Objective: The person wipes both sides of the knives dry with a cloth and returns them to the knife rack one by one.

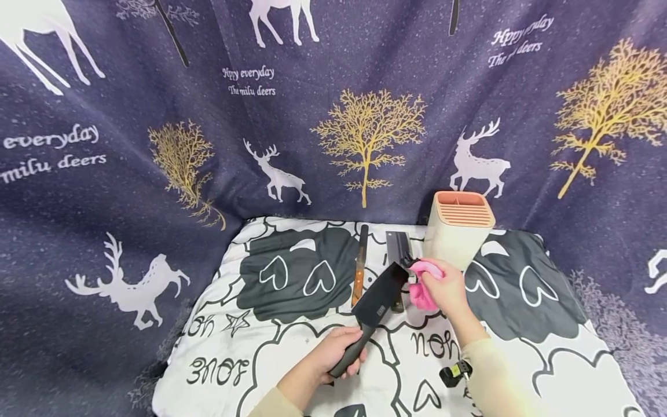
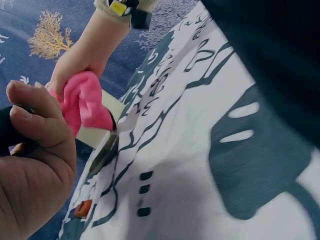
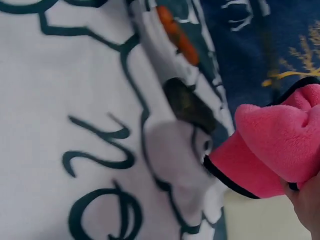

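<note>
In the head view my left hand (image 1: 339, 352) holds a black cleaver (image 1: 376, 301) by its handle, the broad blade slanting up to the right. My right hand (image 1: 447, 289) grips a bunched pink cloth (image 1: 423, 296) with dark edging, close to the blade's far end. Whether the cloth touches the blade cannot be told. In the left wrist view, fingers of the left hand (image 2: 42, 150) curl round the black handle, with the pink cloth (image 2: 87, 102) beyond. The right wrist view has the pink cloth (image 3: 275, 145) bunched at the right hand (image 3: 311, 205).
A knife with a wooden handle (image 1: 358, 284) lies on the patterned black-and-white bedding (image 1: 292, 341). Another cleaver (image 1: 397, 243) lies partly hidden behind the held one. A cream knife block (image 1: 452, 240) with an orange slotted top stands behind the right hand. Dark printed fabric (image 1: 312, 116) hangs behind.
</note>
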Tool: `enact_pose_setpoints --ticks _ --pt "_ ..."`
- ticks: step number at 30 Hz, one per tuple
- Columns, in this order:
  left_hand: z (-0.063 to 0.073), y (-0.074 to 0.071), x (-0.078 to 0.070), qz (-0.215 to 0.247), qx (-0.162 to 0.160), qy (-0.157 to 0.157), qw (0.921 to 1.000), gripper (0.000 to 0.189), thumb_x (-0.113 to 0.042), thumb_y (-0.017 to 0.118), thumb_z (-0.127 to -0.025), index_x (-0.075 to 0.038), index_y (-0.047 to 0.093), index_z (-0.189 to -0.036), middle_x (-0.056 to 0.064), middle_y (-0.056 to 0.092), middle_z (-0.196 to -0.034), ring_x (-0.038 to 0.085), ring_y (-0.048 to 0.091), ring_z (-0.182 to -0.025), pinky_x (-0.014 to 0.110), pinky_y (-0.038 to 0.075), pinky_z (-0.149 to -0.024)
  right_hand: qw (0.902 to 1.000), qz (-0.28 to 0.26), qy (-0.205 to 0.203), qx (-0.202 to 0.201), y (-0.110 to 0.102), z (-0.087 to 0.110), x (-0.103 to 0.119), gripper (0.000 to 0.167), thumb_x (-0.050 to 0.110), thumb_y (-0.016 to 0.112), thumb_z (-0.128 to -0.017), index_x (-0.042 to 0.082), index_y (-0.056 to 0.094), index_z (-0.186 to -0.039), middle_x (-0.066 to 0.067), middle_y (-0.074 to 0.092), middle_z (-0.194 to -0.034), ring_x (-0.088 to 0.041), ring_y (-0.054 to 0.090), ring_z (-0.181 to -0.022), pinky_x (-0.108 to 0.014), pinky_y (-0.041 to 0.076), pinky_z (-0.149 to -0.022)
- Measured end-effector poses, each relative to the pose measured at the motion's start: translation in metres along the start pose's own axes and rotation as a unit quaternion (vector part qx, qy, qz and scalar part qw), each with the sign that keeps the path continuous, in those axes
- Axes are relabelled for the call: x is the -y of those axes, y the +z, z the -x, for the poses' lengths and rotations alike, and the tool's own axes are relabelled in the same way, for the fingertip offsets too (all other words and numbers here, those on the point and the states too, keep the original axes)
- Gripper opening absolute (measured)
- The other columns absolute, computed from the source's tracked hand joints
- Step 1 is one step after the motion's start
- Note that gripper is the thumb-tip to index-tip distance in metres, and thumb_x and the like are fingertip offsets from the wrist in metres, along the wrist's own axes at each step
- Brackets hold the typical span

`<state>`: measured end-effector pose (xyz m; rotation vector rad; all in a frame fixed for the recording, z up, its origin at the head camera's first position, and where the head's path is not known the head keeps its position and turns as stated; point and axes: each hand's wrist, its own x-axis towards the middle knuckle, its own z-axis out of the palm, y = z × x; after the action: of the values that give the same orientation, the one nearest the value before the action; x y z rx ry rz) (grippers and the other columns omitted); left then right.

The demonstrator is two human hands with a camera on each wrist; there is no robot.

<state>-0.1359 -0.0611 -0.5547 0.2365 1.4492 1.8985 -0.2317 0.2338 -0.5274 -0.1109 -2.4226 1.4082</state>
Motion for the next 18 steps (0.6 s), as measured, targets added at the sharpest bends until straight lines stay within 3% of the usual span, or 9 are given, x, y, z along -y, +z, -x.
enact_pose_setpoints --ticks 3,6,10,13,18 --pt "-0.004 -0.003 -0.006 0.009 -0.022 0.005 0.9997 0.034 -0.029 0.036 -0.111 0.001 0.050 -0.118 -0.005 0.062 -0.073 0.000 0.053 -0.043 0.015 0.040 -0.035 0.9998 -0.018 0.007 -0.011 -0.008 0.003 0.012 0.033 0.007 0.069 -0.084 0.017 0.079 -0.114 -0.011 0.078 -0.112 0.004 0.062 -0.084 -0.012 0.048 -0.073" --pt "-0.008 -0.005 -0.013 0.024 -0.039 0.011 0.9989 0.039 -0.026 0.034 -0.109 0.006 0.048 -0.128 -0.004 0.063 -0.074 0.001 0.052 -0.044 0.015 0.040 -0.035 0.9993 -0.033 -0.014 -0.003 -0.009 0.012 0.030 0.032 0.006 0.071 -0.084 0.018 0.079 -0.113 -0.010 0.077 -0.114 0.004 0.062 -0.085 -0.012 0.048 -0.073" --pt "-0.018 -0.002 -0.021 0.037 -0.052 0.015 0.9978 0.040 -0.023 0.035 -0.108 0.005 0.047 -0.133 -0.003 0.063 -0.078 0.002 0.053 -0.048 0.015 0.040 -0.035 0.9934 -0.039 -0.100 0.041 -0.005 0.031 0.055 0.033 0.004 0.074 -0.082 0.020 0.080 -0.110 -0.006 0.078 -0.112 0.000 0.064 -0.089 -0.015 0.050 -0.075" --pt "-0.025 0.004 -0.027 0.044 -0.065 0.011 0.9969 0.034 -0.022 0.035 -0.107 0.002 0.049 -0.127 -0.002 0.062 -0.082 0.002 0.053 -0.053 0.015 0.039 -0.035 0.9762 -0.013 -0.202 0.078 0.004 0.046 0.065 0.036 0.003 0.077 -0.077 0.022 0.079 -0.108 -0.002 0.077 -0.109 -0.007 0.067 -0.092 -0.020 0.053 -0.076" --pt "-0.033 0.013 -0.036 0.050 -0.089 0.014 0.9947 0.028 -0.020 0.033 -0.104 -0.005 0.055 -0.112 0.000 0.060 -0.082 0.004 0.053 -0.056 0.016 0.038 -0.036 0.9278 0.065 -0.353 0.103 0.020 0.063 0.070 0.040 0.005 0.077 -0.071 0.015 0.077 -0.110 -0.006 0.076 -0.111 -0.024 0.069 -0.103 -0.039 0.057 -0.088"
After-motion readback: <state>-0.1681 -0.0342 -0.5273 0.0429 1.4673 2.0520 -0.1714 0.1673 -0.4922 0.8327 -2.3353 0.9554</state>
